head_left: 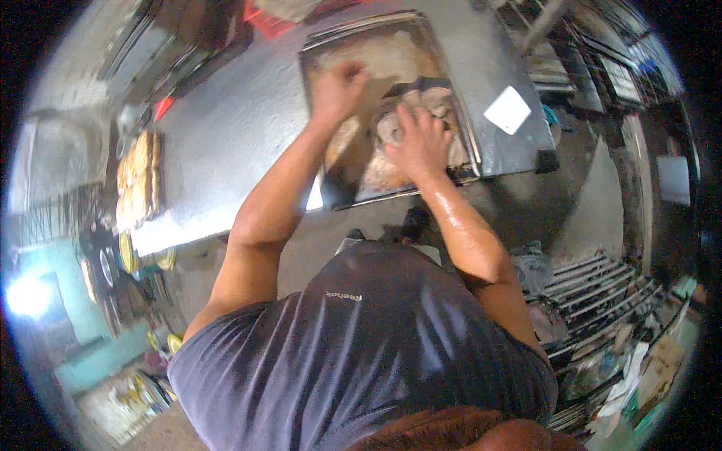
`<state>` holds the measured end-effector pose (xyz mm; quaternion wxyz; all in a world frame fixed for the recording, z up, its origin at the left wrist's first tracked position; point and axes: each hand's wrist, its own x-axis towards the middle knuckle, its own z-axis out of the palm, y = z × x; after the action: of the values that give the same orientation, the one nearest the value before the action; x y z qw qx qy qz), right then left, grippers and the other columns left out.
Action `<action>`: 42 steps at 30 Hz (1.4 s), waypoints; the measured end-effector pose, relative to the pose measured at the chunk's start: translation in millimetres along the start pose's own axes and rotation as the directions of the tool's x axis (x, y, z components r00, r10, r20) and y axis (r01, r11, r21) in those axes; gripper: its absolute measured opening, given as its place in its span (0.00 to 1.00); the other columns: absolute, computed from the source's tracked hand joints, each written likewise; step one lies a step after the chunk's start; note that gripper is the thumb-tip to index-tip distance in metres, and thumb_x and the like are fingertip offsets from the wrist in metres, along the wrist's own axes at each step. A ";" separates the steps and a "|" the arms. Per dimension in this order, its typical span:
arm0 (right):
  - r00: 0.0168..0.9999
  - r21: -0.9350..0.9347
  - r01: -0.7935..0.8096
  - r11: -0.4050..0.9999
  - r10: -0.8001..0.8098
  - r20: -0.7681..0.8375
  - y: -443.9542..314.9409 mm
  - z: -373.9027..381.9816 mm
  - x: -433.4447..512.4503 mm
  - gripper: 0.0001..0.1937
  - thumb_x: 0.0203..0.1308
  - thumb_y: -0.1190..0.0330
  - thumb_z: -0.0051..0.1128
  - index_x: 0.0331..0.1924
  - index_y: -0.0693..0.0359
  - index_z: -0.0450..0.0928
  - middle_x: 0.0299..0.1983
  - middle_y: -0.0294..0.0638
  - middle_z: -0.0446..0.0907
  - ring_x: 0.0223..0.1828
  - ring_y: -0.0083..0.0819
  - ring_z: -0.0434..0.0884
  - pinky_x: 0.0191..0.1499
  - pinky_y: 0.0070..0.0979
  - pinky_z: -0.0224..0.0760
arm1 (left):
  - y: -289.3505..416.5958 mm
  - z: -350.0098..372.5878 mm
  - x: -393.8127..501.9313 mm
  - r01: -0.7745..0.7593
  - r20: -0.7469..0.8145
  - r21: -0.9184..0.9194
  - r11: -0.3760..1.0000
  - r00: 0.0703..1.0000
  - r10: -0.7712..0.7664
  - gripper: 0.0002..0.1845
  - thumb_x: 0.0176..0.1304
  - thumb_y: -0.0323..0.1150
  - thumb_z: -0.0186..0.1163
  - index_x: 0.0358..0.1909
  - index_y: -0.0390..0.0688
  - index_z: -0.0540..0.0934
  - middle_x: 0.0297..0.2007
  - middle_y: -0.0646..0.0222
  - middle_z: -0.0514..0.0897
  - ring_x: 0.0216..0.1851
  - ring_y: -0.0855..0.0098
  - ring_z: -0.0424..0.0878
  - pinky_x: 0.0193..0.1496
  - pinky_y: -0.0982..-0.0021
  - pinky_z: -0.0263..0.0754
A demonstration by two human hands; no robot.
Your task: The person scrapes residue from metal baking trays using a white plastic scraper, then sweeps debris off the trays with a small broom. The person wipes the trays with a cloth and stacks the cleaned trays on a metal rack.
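Note:
A worn rectangular baking tray [389,197] with a dark rim lies before me on a grey table. My left hand [341,87] hovers over its left half with curled fingers. Blur hides whether anything is inside that hand. On the tray's right side, my right hand [423,135] rests over pale dough-like lumps. One lump [388,128] shows between its thumb and forefinger, while another lump [435,100] shows just beyond the fingertips. The palm covers whatever lies beneath it. The tray's bottom looks brown and floury.
A white square piece [507,110], maybe a dough scraper, lies right of the tray on the grey tabletop [237,107]. Golden bread rolls [138,175] sit at the left end. A red crate [271,20] stands at the far edge. To my lower right is a slatted metal rack [592,293].

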<state>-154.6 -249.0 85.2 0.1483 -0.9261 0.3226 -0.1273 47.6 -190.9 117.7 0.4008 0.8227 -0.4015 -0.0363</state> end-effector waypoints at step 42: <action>0.758 0.001 0.628 0.778 -0.612 0.225 -78.3 33.2 -48.1 0.44 0.41 0.51 0.71 0.70 0.40 0.72 0.71 0.51 0.66 0.71 0.63 0.63 0.70 0.64 0.55 | -135.1 -54.1 -191.4 0.377 0.416 -0.144 0.915 0.862 -0.289 0.20 0.64 0.33 0.61 0.59 0.46 0.81 0.42 0.46 0.88 0.47 0.48 0.86 0.54 0.53 0.78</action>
<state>-136.3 -153.5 75.8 0.0971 -0.9935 -0.0152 -0.0575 24.4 23.4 11.1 0.3900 0.8066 -0.3170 -0.3111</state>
